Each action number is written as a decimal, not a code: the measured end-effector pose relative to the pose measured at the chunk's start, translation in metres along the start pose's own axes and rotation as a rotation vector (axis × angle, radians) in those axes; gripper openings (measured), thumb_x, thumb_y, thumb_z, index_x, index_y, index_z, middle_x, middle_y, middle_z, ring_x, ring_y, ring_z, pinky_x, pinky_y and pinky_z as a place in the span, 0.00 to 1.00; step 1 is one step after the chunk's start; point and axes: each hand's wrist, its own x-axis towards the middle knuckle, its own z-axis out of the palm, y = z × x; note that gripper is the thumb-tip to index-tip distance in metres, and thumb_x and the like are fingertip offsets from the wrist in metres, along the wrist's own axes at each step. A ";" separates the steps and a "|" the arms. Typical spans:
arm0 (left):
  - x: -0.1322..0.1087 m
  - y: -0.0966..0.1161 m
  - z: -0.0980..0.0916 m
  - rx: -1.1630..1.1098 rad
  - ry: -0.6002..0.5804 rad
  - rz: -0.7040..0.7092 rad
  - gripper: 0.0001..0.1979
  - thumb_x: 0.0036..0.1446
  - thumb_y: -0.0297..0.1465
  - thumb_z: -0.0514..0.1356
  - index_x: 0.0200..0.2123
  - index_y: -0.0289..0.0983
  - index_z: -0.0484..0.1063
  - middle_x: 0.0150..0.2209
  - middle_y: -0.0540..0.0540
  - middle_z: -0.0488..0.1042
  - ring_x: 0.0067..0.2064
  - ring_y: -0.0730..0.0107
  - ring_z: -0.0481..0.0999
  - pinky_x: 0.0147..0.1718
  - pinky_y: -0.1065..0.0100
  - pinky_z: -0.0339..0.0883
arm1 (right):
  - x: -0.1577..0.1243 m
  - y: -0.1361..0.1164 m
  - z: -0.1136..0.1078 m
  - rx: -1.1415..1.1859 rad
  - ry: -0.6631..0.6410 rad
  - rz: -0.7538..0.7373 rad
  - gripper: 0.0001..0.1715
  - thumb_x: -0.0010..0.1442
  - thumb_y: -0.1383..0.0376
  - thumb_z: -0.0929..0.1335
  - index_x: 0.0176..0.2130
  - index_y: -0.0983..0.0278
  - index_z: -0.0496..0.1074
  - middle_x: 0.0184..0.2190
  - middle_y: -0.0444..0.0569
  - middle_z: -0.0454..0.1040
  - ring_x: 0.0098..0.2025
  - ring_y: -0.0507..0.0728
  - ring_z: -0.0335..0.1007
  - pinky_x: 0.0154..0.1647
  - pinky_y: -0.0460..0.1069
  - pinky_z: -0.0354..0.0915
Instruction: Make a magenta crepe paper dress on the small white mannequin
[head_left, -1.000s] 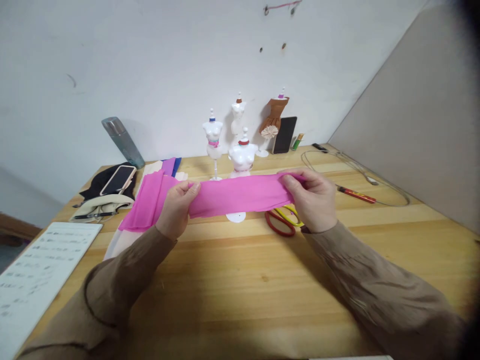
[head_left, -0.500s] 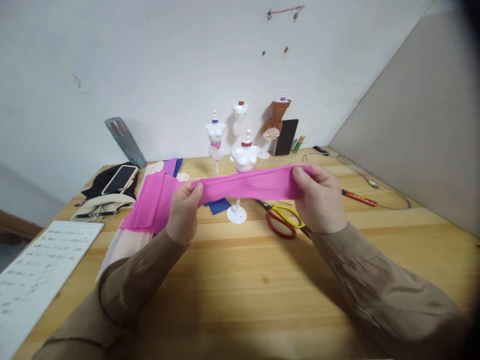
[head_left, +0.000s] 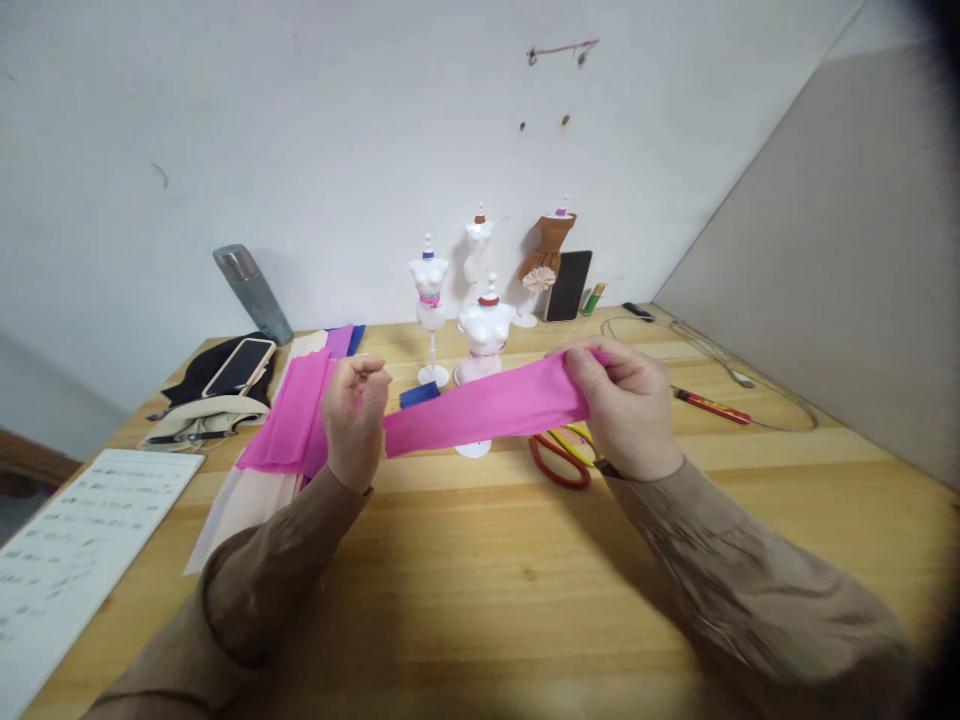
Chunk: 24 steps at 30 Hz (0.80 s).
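A pink fabric strip (head_left: pixel 480 408) stretches in front of the small white mannequin with a red neck band (head_left: pixel 486 328), covering part of its stand. My right hand (head_left: pixel 630 405) pinches the strip's right end between thumb and fingers. Beside the strip's loose left end, my left hand (head_left: pixel 354 415) is raised with loosely curled fingers, thumb and fingertips apart, holding nothing. Several folded fabric pieces, a pink one (head_left: pixel 289 415) on top, lie just left of that hand. Scissors (head_left: pixel 559 462) with red and yellow handles rest below my right hand, partly hidden by the strip.
Other mannequins stand behind, one with a blue neck band (head_left: pixel 428 290) and one in a brown dress (head_left: pixel 553 240). A bottle (head_left: pixel 253 295), a phone (head_left: pixel 240 366) and a written sheet (head_left: pixel 97 530) are at left. A red tool with a cord (head_left: pixel 712 405) lies at right.
My left hand has let go of the pink strip, whose left end has dropped lower. The mannequin's torso and a blue fabric piece show more fully.
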 end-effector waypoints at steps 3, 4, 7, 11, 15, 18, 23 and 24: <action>-0.002 0.012 0.001 0.041 -0.247 0.293 0.12 0.55 0.40 0.64 0.34 0.37 0.74 0.35 0.45 0.77 0.41 0.62 0.75 0.43 0.61 0.69 | -0.001 -0.014 0.001 0.021 -0.230 0.059 0.16 0.57 0.53 0.70 0.26 0.61 0.73 0.22 0.45 0.71 0.25 0.53 0.64 0.25 0.49 0.60; -0.004 0.018 0.004 0.009 -0.371 0.313 0.13 0.52 0.40 0.67 0.36 0.37 0.74 0.37 0.44 0.78 0.43 0.61 0.76 0.45 0.60 0.69 | 0.000 -0.019 0.002 0.028 -0.335 0.080 0.16 0.58 0.53 0.70 0.26 0.62 0.73 0.22 0.44 0.71 0.24 0.53 0.64 0.24 0.48 0.60; -0.012 0.030 0.021 -0.087 -0.701 0.134 0.12 0.48 0.36 0.69 0.33 0.36 0.74 0.32 0.46 0.77 0.36 0.64 0.75 0.39 0.63 0.70 | 0.002 -0.029 0.007 0.036 -0.626 0.092 0.16 0.58 0.54 0.70 0.27 0.63 0.74 0.23 0.44 0.71 0.25 0.52 0.65 0.26 0.48 0.62; -0.019 0.029 0.035 -0.201 -0.771 -0.269 0.13 0.53 0.34 0.63 0.20 0.36 0.67 0.20 0.51 0.68 0.24 0.73 0.67 0.25 0.69 0.63 | 0.001 -0.029 0.013 0.122 -0.565 0.050 0.14 0.57 0.55 0.70 0.39 0.63 0.74 0.34 0.47 0.75 0.32 0.53 0.69 0.30 0.48 0.64; -0.024 0.027 0.035 -0.368 -0.389 -0.477 0.08 0.50 0.33 0.65 0.30 0.34 0.74 0.27 0.48 0.74 0.29 0.70 0.72 0.29 0.68 0.66 | -0.012 -0.019 0.019 0.231 -0.518 0.169 0.26 0.54 0.57 0.72 0.49 0.61 0.66 0.32 0.44 0.71 0.32 0.54 0.68 0.30 0.49 0.65; -0.031 0.025 0.033 -0.451 -0.255 -0.497 0.08 0.49 0.32 0.67 0.30 0.33 0.75 0.28 0.48 0.75 0.30 0.71 0.71 0.31 0.68 0.67 | -0.021 -0.011 0.026 0.221 -0.574 0.273 0.25 0.47 0.59 0.76 0.43 0.63 0.69 0.30 0.44 0.70 0.32 0.53 0.68 0.33 0.50 0.66; -0.028 0.023 0.023 -0.595 -0.126 -0.471 0.12 0.48 0.35 0.68 0.22 0.36 0.71 0.22 0.53 0.69 0.26 0.75 0.66 0.27 0.71 0.63 | -0.019 -0.010 0.023 0.167 -0.624 0.317 0.15 0.50 0.54 0.73 0.28 0.63 0.71 0.25 0.44 0.71 0.27 0.51 0.63 0.29 0.48 0.61; -0.023 0.025 0.019 -0.594 -0.127 -0.445 0.12 0.48 0.37 0.68 0.22 0.36 0.72 0.22 0.52 0.69 0.26 0.74 0.67 0.27 0.71 0.63 | -0.017 -0.012 0.020 0.130 -0.633 0.289 0.15 0.51 0.55 0.73 0.29 0.63 0.72 0.25 0.44 0.72 0.27 0.52 0.64 0.29 0.48 0.61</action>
